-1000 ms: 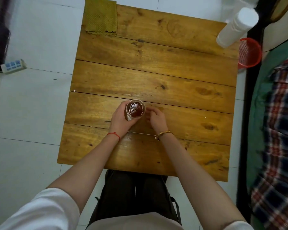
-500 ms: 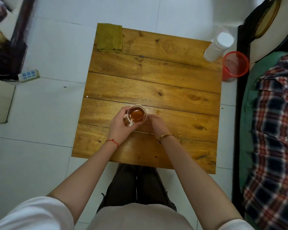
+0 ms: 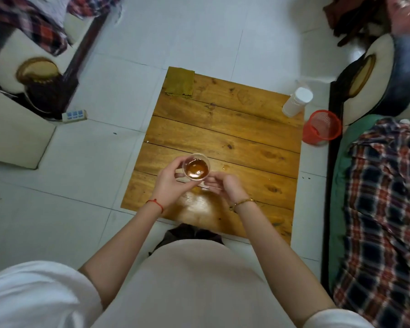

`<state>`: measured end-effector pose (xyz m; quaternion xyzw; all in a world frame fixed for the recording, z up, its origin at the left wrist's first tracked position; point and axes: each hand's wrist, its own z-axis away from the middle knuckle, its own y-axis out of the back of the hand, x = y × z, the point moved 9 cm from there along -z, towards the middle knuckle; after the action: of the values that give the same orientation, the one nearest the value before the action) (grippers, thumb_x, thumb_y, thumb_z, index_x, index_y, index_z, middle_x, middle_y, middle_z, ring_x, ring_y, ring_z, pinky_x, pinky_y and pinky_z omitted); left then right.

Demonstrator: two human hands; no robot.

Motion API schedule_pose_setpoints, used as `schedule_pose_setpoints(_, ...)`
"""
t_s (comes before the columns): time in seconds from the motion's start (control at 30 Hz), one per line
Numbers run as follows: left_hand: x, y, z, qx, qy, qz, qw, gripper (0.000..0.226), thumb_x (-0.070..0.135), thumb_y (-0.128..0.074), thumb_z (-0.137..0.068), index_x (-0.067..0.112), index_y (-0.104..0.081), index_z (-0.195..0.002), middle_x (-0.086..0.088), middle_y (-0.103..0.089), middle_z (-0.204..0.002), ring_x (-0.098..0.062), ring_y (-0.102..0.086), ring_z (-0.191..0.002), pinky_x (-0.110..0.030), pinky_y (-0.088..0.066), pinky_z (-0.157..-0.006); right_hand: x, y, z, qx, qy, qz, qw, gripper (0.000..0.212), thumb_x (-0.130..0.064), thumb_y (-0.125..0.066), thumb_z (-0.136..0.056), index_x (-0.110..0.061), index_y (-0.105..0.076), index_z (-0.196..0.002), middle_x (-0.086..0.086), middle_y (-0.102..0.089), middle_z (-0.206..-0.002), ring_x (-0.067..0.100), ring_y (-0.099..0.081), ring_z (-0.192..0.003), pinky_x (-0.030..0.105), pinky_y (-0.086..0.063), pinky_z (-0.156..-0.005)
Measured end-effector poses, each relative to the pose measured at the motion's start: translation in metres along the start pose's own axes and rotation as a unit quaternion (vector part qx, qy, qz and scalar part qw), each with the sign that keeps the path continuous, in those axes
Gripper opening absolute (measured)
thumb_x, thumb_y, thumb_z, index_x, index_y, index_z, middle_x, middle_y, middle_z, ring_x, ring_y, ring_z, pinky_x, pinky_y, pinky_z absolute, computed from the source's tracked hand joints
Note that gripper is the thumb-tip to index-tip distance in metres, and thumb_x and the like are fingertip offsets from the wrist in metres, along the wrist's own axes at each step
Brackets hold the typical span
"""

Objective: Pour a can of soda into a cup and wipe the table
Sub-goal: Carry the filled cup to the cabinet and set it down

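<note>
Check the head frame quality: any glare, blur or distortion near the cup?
Head view: a glare patch on the table at its near edge; the cup and left hand fairly sharp, the right hand slightly soft; motion blur smears the top corners and the plaid cloth; wide-angle bending curves the floor lines.

Amber soda, olive cloth, red basket, plaid blanket.
</note>
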<state>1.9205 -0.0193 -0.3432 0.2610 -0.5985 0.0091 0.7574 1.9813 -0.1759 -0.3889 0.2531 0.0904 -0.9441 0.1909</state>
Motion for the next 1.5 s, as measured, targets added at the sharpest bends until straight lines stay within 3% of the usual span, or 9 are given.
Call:
schedule_pose_setpoints(0.17,0.022,0.025,0.024,0.015,-0.002,0.016,1.0,0.062,0.024,-0.088,-0.069,0.027,-0.06,-0.125,0.012,-0.065,-0.118,-0.001,-0.059,-0.111,-0.01,-0.051,-0.082,-0.01,-0.012,0.031,-0.039,0.043,0.041,0.998,0.033,-0.006,-0.041,-0.1,0.002,-0.067,-0.119,0.022,-0.069,-0.119,0.029,-0.066,-0.114,0.032,-0.054,-0.095)
schedule_pose_setpoints(0.3,0.044,0.051,0.041,0.033,-0.021,0.035,0.999,0.059,0.034,-0.089,-0.066,0.042,-0.06,-0.118,0.019,-0.066,-0.113,-0.002,-0.06,-0.111,-0.01,-0.051,-0.081,-0.018,-0.025,0.052,-0.079,0.083,0.08,0.99,0.033,-0.007,-0.04,-0.099,-0.003,-0.07,-0.111,0.019,-0.072,-0.115,0.019,-0.069,-0.097,0.021,-0.056,-0.079)
schedule_pose_setpoints(0.4,0.055,0.071,0.057,0.042,-0.03,0.029,0.998,0.06,0.043,-0.087,-0.067,0.044,-0.059,-0.12,0.022,-0.064,-0.117,-0.001,-0.059,-0.114,-0.012,-0.052,-0.084,-0.022,-0.043,0.066,-0.113,0.103,0.111,0.982,0.034,-0.008,-0.038,-0.1,-0.007,-0.072,-0.104,0.014,-0.074,-0.109,0.023,-0.069,-0.107,0.026,-0.056,-0.089)
schedule_pose_setpoints(0.5,0.058,0.092,0.073,0.064,-0.024,0.035,0.997,0.059,0.041,-0.087,-0.067,0.045,-0.059,-0.119,0.024,-0.064,-0.116,0.0,-0.06,-0.114,-0.013,-0.053,-0.085,-0.024,-0.064,0.078,-0.14,0.11,0.133,0.975,0.036,-0.007,-0.037,-0.1,-0.007,-0.072,-0.104,0.013,-0.076,-0.106,0.024,-0.068,-0.112,0.035,-0.053,-0.102)
schedule_pose_setpoints(0.77,0.045,0.16,0.119,0.146,0.013,0.063,0.987,0.064,0.024,-0.089,-0.068,0.026,-0.061,-0.126,0.012,-0.066,-0.123,-0.001,-0.059,-0.116,-0.016,-0.053,-0.089,-0.022,-0.144,0.103,-0.205,0.118,0.186,0.954,0.036,-0.004,-0.036,-0.099,-0.006,-0.072,-0.097,0.019,-0.074,-0.107,0.027,-0.07,-0.102,0.03,-0.058,-0.09)
schedule_pose_setpoints(0.97,0.018,0.229,0.16,0.206,0.038,0.07,0.975,0.063,0.023,-0.089,-0.068,0.029,-0.062,-0.125,0.012,-0.065,-0.122,0.0,-0.06,-0.115,-0.019,-0.053,-0.092,-0.007,-0.227,0.114,-0.251,0.115,0.252,0.928,0.039,-0.003,-0.034,-0.1,0.001,-0.071,-0.111,0.02,-0.073,-0.11,0.028,-0.069,-0.107,0.039,-0.052,-0.102)
schedule_pose_setpoints(1.1,-0.004,0.285,0.191,0.24,0.052,0.063,0.967,0.065,0.028,-0.089,-0.068,0.03,-0.061,-0.126,0.014,-0.065,-0.123,0.0,-0.059,-0.116,-0.019,-0.053,-0.092,0.008,-0.297,0.126,-0.277,0.111,0.278,0.913,0.042,-0.002,-0.032,-0.099,-0.005,-0.074,-0.097,0.02,-0.073,-0.11,0.03,-0.068,-0.109,0.04,-0.051,-0.103)
schedule_pose_setpoints(1.27,-0.038,0.365,0.233,0.282,0.071,0.066,0.954,0.061,0.027,-0.089,-0.067,0.038,-0.062,-0.121,0.021,-0.066,-0.118,0.002,-0.06,-0.115,-0.02,-0.053,-0.09,0.036,-0.39,0.14,-0.312,0.104,0.307,0.893,0.04,-0.003,-0.032,-0.099,0.007,-0.065,-0.12,0.025,-0.067,-0.121,0.034,-0.063,-0.118,0.038,-0.048,-0.107)
schedule_pose_setpoints(1.5,-0.084,0.467,0.286,0.327,0.09,0.053,0.939,0.062,0.026,-0.09,-0.067,0.036,-0.062,-0.122,0.021,-0.065,-0.119,0.004,-0.059,-0.114,-0.013,-0.051,-0.087,0.077,-0.513,0.156,-0.349,0.1,0.317,0.876,0.04,-0.003,-0.032,-0.1,0.009,-0.063,-0.122,0.027,-0.066,-0.121,0.037,-0.062,-0.119,0.041,-0.047,-0.107)
